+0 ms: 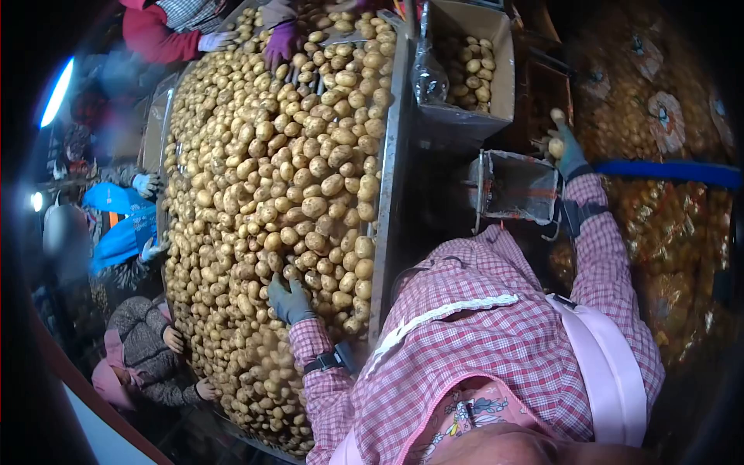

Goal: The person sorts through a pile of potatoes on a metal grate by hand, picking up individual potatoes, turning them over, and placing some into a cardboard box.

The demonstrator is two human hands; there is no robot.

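My left hand (291,301), in a grey-green glove, reaches into a broad heap of potatoes (271,174) on a metal-edged table. Its fingertips are closed around a potato (290,272) at the heap's surface, and other potatoes lie against them. On the right, my right hand (572,151), in a similar glove, is stretched out beyond a small metal-framed bin (521,186). Its fingers hold two potatoes, one (556,148) near the palm and another (557,115) by the fingertips.
A plastic-lined carton (498,74) holding potatoes stands beyond the bin. The table's metal rim (391,167) runs between the heap and carton. Netted sacks (666,256) fill the right side, behind a blue bar (670,172). Several co-workers' hands (283,43) are around the table's far edges.
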